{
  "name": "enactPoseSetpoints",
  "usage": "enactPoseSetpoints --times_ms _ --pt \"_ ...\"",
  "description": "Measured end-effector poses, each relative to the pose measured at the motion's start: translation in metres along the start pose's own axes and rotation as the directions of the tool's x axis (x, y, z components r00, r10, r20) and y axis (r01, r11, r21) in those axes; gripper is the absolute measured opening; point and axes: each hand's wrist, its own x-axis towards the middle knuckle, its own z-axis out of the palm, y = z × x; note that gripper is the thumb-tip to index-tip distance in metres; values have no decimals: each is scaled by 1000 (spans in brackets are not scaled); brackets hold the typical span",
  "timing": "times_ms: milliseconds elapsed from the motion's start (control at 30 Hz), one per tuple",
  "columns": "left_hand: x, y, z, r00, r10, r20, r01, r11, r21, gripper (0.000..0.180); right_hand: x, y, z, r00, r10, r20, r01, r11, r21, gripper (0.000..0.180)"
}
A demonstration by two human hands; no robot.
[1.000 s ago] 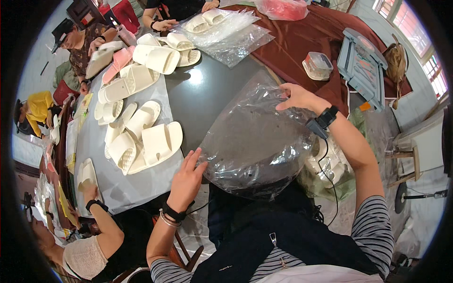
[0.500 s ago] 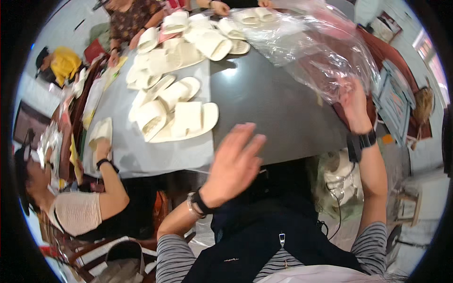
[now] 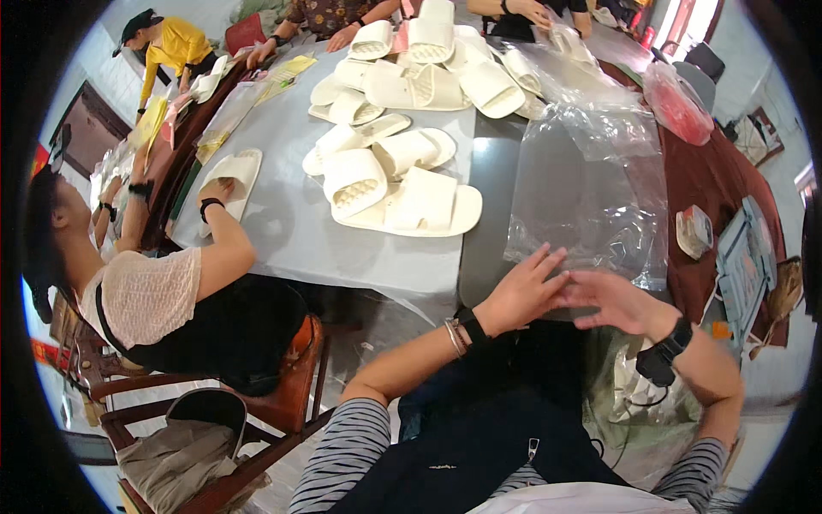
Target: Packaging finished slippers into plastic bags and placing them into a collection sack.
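A pair of cream slippers (image 3: 411, 206) is seen toward the counter's (image 3: 282, 231) near edge. The left hand (image 3: 522, 295) and right hand (image 3: 612, 301) are held open, fingertips touching, at the near edge of the clear plastic bag (image 3: 591, 197). The ungripped, slippery film could probably slide off that edge.

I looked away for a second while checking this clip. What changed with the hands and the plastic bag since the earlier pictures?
The clear crinkled plastic bag, held up in both hands a second ago, now lies flat on the grey table. The left hand and right hand have come together at its near edge, fingers touching; whether they grip it is unclear. The cream foam slippers stay piled on the table.
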Motion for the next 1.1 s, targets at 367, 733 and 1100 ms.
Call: enactPoseSetpoints --times_ms 367,733,1100 --pt "-7 -6 9 999 -5 -48 8 999 49 40 167 -85 166 110 -149 983 652 -735 -185 33" --pt "-22 -11 11 995 99 -17 -100 994 -46 43 245 -84 222 761 -112 639 34 -976 -213 11" --pt "-23 -1 -3 996 83 -8 -82 991 106 56 112 -213 128 940 297 167 310 -542 -781 47"
